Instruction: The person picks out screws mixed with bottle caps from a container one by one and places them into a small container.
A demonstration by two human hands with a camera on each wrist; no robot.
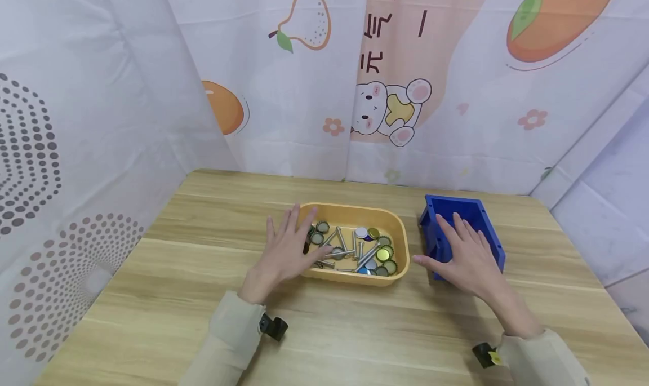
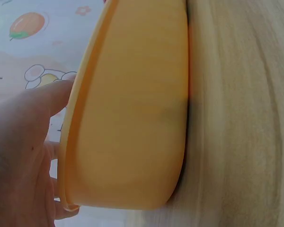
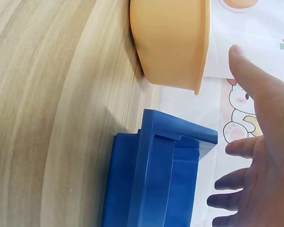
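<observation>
A yellow oval tray rests on the table, holding bottle caps and metal bolts. Over its left end is my left hand, fingers spread. In the left wrist view the thumb lies by the tray's rim; whether it touches cannot be told. A blue plastic bin stands to the right of the tray. My right hand hovers over the bin with fingers spread and holds nothing. Part of the bin is hidden beneath that hand.
The wooden table reaches back to a white curtain printed with fruit and a bear. A dotted white cloth hangs on the left. Both wrists carry small black cameras.
</observation>
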